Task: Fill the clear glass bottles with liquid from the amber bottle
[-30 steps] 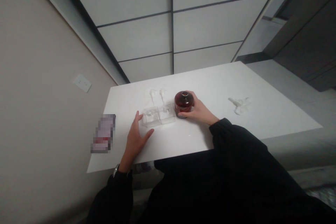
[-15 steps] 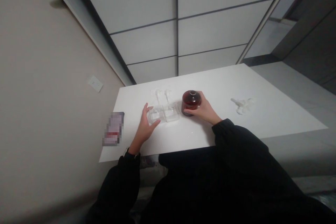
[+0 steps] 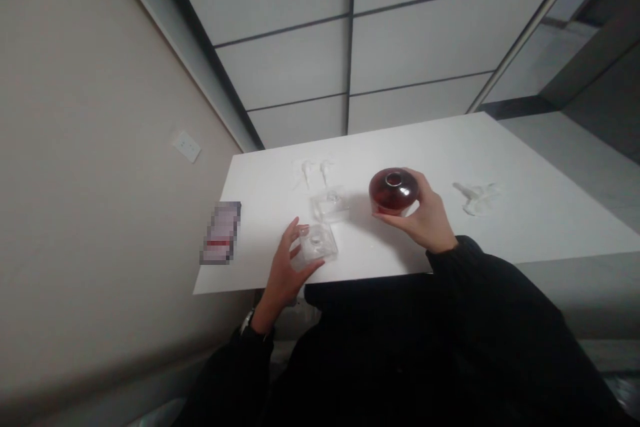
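My right hand [image 3: 431, 219] is wrapped round a squat, dark red see-through bottle [image 3: 393, 195] with an uncapped neck, held above the table and tipped slightly toward me. Fingers and thumb of my left hand [image 3: 291, 267] close on the sides of a clear square bottle [image 3: 319, 244], its round neck uncapped, near the table's front edge. A second clear square bottle [image 3: 331, 205] stands just behind it. Two white pump tops [image 3: 307, 170] with thin tubes lie farther back; the other pump top [image 3: 326, 170] is at the right of the pair.
A crumpled white tissue [image 3: 477, 199] lies on the white table [image 3: 530, 167] at the right. At the left edge lies a blurred-out, phone-like object [image 3: 220, 233]. A wall with a socket [image 3: 187, 146] borders the left side, and white panels [image 3: 295, 67] stand behind.
My left hand has drawn one clear bottle toward me, away from the other. My right hand has lifted the red bottle up and to the right. The view has shifted slightly.
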The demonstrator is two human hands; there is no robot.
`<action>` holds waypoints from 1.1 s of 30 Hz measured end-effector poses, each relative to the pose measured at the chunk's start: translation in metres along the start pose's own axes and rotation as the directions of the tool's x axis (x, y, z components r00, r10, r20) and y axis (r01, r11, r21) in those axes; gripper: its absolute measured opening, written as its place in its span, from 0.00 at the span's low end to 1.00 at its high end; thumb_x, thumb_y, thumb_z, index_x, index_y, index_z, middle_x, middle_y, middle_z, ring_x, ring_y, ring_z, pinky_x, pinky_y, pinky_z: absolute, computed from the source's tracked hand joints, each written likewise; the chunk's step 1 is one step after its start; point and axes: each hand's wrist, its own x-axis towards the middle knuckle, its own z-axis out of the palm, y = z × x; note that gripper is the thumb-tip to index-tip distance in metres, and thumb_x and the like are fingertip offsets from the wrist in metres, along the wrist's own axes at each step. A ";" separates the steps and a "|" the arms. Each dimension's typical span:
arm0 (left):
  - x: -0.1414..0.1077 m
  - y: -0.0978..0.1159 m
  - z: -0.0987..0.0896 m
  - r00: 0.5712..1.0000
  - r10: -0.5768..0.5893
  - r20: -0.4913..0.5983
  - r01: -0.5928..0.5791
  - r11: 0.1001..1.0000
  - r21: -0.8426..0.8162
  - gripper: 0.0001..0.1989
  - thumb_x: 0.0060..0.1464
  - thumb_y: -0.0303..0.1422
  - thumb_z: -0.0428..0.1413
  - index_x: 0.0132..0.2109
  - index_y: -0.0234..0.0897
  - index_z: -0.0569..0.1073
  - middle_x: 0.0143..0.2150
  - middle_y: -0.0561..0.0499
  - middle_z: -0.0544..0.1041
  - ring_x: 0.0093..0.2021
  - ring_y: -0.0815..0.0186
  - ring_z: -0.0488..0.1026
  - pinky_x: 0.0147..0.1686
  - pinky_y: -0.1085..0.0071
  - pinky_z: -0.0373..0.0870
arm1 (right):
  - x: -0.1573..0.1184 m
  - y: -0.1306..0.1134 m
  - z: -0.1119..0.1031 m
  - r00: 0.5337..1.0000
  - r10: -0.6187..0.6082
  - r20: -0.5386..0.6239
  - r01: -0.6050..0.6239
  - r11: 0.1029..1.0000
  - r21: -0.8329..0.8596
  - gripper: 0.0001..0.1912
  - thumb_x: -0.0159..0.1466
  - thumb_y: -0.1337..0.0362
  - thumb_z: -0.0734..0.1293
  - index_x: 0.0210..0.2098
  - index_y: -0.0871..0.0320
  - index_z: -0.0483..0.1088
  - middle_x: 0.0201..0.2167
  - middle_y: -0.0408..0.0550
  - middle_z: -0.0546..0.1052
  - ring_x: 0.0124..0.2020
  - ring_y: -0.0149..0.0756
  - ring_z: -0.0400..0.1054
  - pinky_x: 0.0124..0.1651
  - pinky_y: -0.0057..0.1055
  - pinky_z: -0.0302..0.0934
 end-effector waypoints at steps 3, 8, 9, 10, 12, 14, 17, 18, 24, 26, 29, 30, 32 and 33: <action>0.005 -0.002 0.013 0.995 0.069 0.076 -0.074 0.995 0.064 0.42 0.56 0.39 0.70 0.72 0.46 0.61 0.70 0.39 0.71 0.70 0.48 0.71 0.63 0.49 0.76 | -0.014 -0.007 -0.002 0.997 -0.067 0.046 0.069 0.996 -0.049 0.42 0.55 0.49 0.83 0.63 0.53 0.69 0.60 0.57 0.79 0.60 0.57 0.76 0.63 0.56 0.71; 0.009 -0.004 0.018 0.982 0.113 0.150 -0.140 0.974 0.181 0.37 0.58 0.39 0.70 0.69 0.43 0.63 0.70 0.38 0.72 0.69 0.49 0.73 0.65 0.48 0.76 | -0.031 -0.012 0.000 0.988 -0.109 0.111 0.120 0.988 -0.098 0.37 0.60 0.54 0.80 0.65 0.52 0.68 0.59 0.57 0.80 0.59 0.54 0.77 0.60 0.53 0.73; 0.009 -0.004 0.018 0.981 0.115 0.156 -0.146 0.968 0.204 0.38 0.58 0.39 0.70 0.69 0.42 0.63 0.69 0.38 0.72 0.68 0.49 0.74 0.64 0.48 0.76 | -0.032 -0.013 0.001 0.986 -0.118 0.120 0.132 0.985 -0.115 0.36 0.61 0.54 0.79 0.65 0.52 0.68 0.59 0.57 0.80 0.59 0.54 0.77 0.60 0.52 0.73; 0.009 -0.004 0.018 0.980 0.115 0.163 -0.151 0.962 0.229 0.38 0.58 0.40 0.70 0.69 0.42 0.63 0.69 0.37 0.73 0.67 0.48 0.74 0.64 0.47 0.76 | -0.032 -0.013 0.002 0.984 -0.129 0.126 0.146 0.980 -0.132 0.35 0.61 0.55 0.79 0.65 0.52 0.68 0.59 0.57 0.80 0.58 0.54 0.77 0.59 0.52 0.73; 0.009 -0.002 0.018 0.978 0.112 0.173 -0.158 0.948 0.277 0.40 0.57 0.41 0.71 0.69 0.41 0.63 0.68 0.37 0.73 0.66 0.47 0.75 0.64 0.46 0.75 | -0.032 -0.013 0.003 0.979 -0.160 0.129 0.181 0.969 -0.169 0.34 0.63 0.56 0.78 0.65 0.52 0.68 0.59 0.57 0.80 0.58 0.54 0.76 0.58 0.52 0.74; 0.009 0.000 0.020 0.978 0.111 0.175 -0.163 0.935 0.317 0.40 0.56 0.41 0.72 0.69 0.40 0.62 0.68 0.36 0.74 0.67 0.46 0.75 0.65 0.45 0.74 | -0.031 -0.012 0.006 0.972 -0.200 0.126 0.223 0.953 -0.207 0.34 0.64 0.57 0.77 0.66 0.53 0.68 0.59 0.58 0.80 0.58 0.54 0.76 0.58 0.52 0.73; 0.009 0.003 0.022 0.978 0.120 0.173 -0.174 0.921 0.349 0.41 0.56 0.41 0.71 0.69 0.40 0.62 0.67 0.37 0.75 0.67 0.46 0.74 0.65 0.46 0.74 | -0.031 -0.011 0.009 0.958 -0.258 0.128 0.283 0.925 -0.255 0.34 0.65 0.59 0.75 0.68 0.52 0.66 0.58 0.59 0.79 0.58 0.56 0.75 0.61 0.57 0.71; 0.009 0.004 0.023 0.976 0.126 0.175 -0.182 0.916 0.356 0.40 0.57 0.42 0.71 0.69 0.40 0.62 0.67 0.37 0.75 0.67 0.46 0.74 0.65 0.47 0.73 | -0.031 -0.010 0.010 0.954 -0.267 0.133 0.294 0.917 -0.271 0.35 0.65 0.59 0.75 0.69 0.52 0.65 0.58 0.59 0.79 0.58 0.56 0.75 0.63 0.59 0.69; 0.011 0.008 0.024 0.970 0.148 0.195 -0.213 0.902 0.376 0.40 0.59 0.43 0.70 0.70 0.41 0.61 0.68 0.37 0.74 0.69 0.47 0.73 0.67 0.47 0.72 | -0.035 -0.012 0.015 0.942 -0.288 0.174 0.333 0.865 -0.374 0.35 0.66 0.66 0.72 0.70 0.48 0.63 0.59 0.56 0.79 0.58 0.55 0.74 0.67 0.66 0.62; 0.012 0.008 0.024 0.969 0.151 0.197 -0.217 0.900 0.377 0.40 0.59 0.44 0.70 0.71 0.41 0.61 0.68 0.37 0.74 0.69 0.47 0.73 0.67 0.48 0.72 | -0.036 -0.013 0.017 0.937 -0.301 0.179 0.349 0.848 -0.399 0.37 0.65 0.68 0.72 0.70 0.46 0.62 0.60 0.55 0.78 0.59 0.54 0.74 0.68 0.67 0.60; 0.012 0.010 0.024 0.967 0.163 0.196 -0.228 0.898 0.376 0.41 0.59 0.45 0.70 0.71 0.40 0.61 0.69 0.37 0.73 0.69 0.47 0.73 0.67 0.48 0.72 | -0.036 -0.016 0.018 0.932 -0.320 0.172 0.363 0.824 -0.435 0.37 0.64 0.71 0.72 0.70 0.46 0.62 0.60 0.55 0.78 0.59 0.53 0.74 0.69 0.66 0.59; 0.012 0.010 0.024 0.966 0.167 0.198 -0.232 0.897 0.375 0.41 0.59 0.45 0.70 0.71 0.40 0.61 0.69 0.37 0.73 0.69 0.47 0.73 0.67 0.48 0.72 | -0.036 -0.017 0.018 0.931 -0.326 0.166 0.366 0.817 -0.447 0.37 0.64 0.72 0.72 0.69 0.46 0.62 0.59 0.55 0.78 0.59 0.53 0.74 0.70 0.66 0.59; 0.012 0.011 0.024 0.965 0.169 0.202 -0.236 0.897 0.374 0.42 0.59 0.46 0.69 0.71 0.40 0.60 0.69 0.36 0.73 0.69 0.47 0.72 0.67 0.48 0.71 | -0.036 -0.018 0.019 0.929 -0.338 0.152 0.369 0.802 -0.469 0.37 0.64 0.73 0.72 0.69 0.45 0.63 0.59 0.54 0.78 0.59 0.53 0.74 0.70 0.66 0.58; 0.012 0.011 0.024 0.965 0.169 0.202 -0.235 0.897 0.374 0.42 0.59 0.46 0.69 0.72 0.40 0.60 0.69 0.36 0.73 0.69 0.47 0.72 0.67 0.48 0.71 | -0.037 -0.018 0.019 0.928 -0.343 0.147 0.371 0.796 -0.478 0.37 0.64 0.73 0.73 0.69 0.45 0.63 0.59 0.54 0.78 0.59 0.53 0.74 0.70 0.66 0.58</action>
